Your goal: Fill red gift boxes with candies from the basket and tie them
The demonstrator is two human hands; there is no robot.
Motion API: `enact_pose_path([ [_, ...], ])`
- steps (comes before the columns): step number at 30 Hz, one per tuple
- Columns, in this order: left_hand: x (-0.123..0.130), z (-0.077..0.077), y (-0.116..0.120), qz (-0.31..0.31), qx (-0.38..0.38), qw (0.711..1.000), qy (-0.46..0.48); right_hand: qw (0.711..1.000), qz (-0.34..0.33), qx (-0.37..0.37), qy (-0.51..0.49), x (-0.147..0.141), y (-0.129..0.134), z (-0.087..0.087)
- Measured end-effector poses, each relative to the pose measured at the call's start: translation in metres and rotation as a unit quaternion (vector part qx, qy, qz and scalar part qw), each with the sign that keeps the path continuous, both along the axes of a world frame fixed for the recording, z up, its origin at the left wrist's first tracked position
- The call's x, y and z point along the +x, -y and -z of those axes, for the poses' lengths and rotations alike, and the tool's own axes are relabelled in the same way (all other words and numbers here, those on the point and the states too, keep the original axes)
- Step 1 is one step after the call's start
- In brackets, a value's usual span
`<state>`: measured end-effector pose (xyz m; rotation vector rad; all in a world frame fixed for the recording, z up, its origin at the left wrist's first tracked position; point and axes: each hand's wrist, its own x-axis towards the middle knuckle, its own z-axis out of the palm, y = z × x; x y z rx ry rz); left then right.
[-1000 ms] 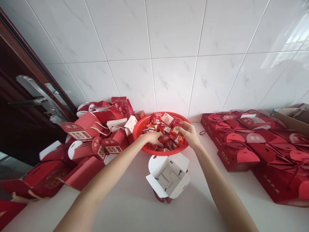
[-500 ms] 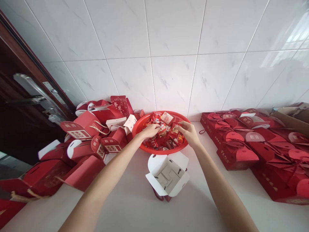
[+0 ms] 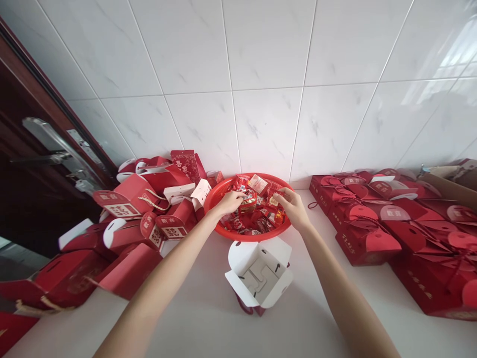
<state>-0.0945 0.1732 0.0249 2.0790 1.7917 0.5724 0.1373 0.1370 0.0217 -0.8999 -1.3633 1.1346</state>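
Observation:
A red plastic basket [image 3: 212, 219] full of red-wrapped sweets [image 3: 257, 226] stands by the wall. Over its left part, my left hand [image 3: 229, 202] pinches a red and gold wrapped sweet [image 3: 249, 201]. My right hand [image 3: 293, 205] is at the basket's right side, thumb and fingertips closed on a small red packet [image 3: 276, 198] with a pale patch. A pale square packet [image 3: 258, 184] lies on the heap at the back. In front of the basket sits an open gift box [image 3: 259, 278], its white inside showing and flaps spread outward.
Red gift boxes, several with rope handles, crowd the left side [image 3: 126, 196]. Rows of closed red boxes [image 3: 367, 243] stand on the right, with a brown carton [image 3: 447, 184] behind them. A tiled wall [image 3: 268, 129] backs the white table [image 3: 298, 323]; a dark door [image 3: 30, 174] is at left.
The sweet in my left hand now shows more of its red and gold face. My right hand stays near the basket's right edge with its packet. The open box has not moved.

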Motion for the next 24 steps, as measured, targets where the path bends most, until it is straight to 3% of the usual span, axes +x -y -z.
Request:
enact_pose_path([
  [8, -0.006, -0.02, 0.01, 0.081, -0.021, 0.996, -0.041, 1.0, -0.013, 0.016, -0.004, -0.002, 0.002, -0.001],
  [14, -0.016, -0.036, -0.016, -0.007, 0.007, 0.992, -0.123, 1.0, 0.018, 0.011, 0.007, -0.002, -0.002, 0.002],
  [19, -0.002, -0.026, -0.035, -0.054, -0.032, 0.981, -0.186, 1.0, 0.02, 0.003, 0.007, -0.003, -0.003, 0.003],
  [24, 0.008, -0.013, -0.042, -0.045, -0.067, 0.976, -0.201, 1.0, 0.014, 0.002, 0.007, -0.003, -0.004, 0.002],
])
